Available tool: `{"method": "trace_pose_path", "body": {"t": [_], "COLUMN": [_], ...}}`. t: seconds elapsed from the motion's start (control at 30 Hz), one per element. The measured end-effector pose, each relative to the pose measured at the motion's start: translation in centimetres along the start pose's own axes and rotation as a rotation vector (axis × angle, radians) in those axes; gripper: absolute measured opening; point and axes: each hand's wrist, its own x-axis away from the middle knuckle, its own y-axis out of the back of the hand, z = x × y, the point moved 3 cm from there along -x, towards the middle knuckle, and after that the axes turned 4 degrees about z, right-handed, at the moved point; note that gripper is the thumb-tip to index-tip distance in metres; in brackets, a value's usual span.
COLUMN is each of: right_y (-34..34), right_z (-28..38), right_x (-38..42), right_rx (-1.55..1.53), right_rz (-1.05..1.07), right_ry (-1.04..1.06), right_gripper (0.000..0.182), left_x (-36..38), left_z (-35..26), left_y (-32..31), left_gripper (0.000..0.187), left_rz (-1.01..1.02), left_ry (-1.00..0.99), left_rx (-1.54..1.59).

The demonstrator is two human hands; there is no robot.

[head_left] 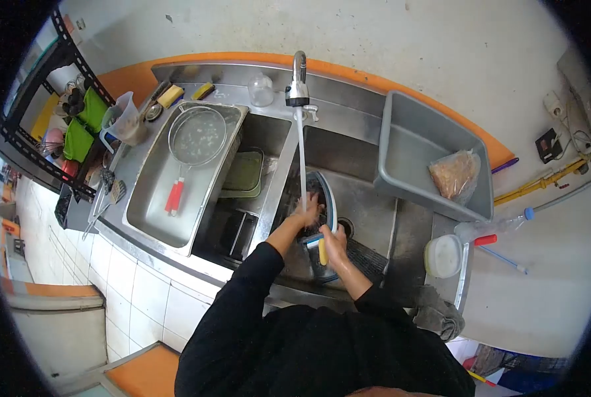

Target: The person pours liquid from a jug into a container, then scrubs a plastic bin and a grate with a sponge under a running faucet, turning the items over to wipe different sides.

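My left hand (pixel 310 210) is under the stream from the tap (pixel 298 92), fingers apart, inside a dark tub with a pale curved rim (pixel 330 198). My right hand (pixel 336 246) is closed on the near right part of that rim and steadies the tub, which stands tilted in the right sink basin (pixel 365 188). Right beside the right thumb is a small yellow piece (pixel 322 252) with a pale blue strip (pixel 314 239); its kind is unclear. Splashing water partly hides my left fingers.
A deep steel pan (pixel 140 215) with a red-handled strainer (pixel 198 135) stands left. A grey bin (pixel 391 149) holding a bagged item (pixel 454 175) sits right, near a white container (pixel 443 256). A cloth (pixel 439 313) hangs at the front edge; a pitcher (pixel 128 121) stands far left.
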Motion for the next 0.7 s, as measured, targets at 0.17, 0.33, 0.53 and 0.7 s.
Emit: {"method": "trace_pose_path", "body": {"t": [0.17,0.33,0.53,0.7], "right_y": [1.1,0.9,1.0,1.1], "right_z": [-2.8,-2.2,-2.7,-1.6], "right_x": [-1.6,-0.2,0.0,1.1], "right_rx": [-0.050,-0.145,-0.075,-0.077], "right_rz": [-0.028,0.019,-0.003,0.008], "right_ry": [-0.055,-0.092,-0.032,-0.048], "right_gripper": [0.048,0.048,0.041,0.039], "left_x": [3.1,5.4,4.8,-1.1], "left_z": [-2.9,-3.6,-3.2,0.1], "left_y": [-0.9,-0.2,0.1,0.0], "left_gripper": [0.040,0.029,0.035,0.036], "left_rz": [0.170,0.462,0.665,0.220], "left_ry": [-0.525,-0.425,-0.330,-0.264], "left_rx": [-0.549,-0.457,-0.631,-1.023]}}
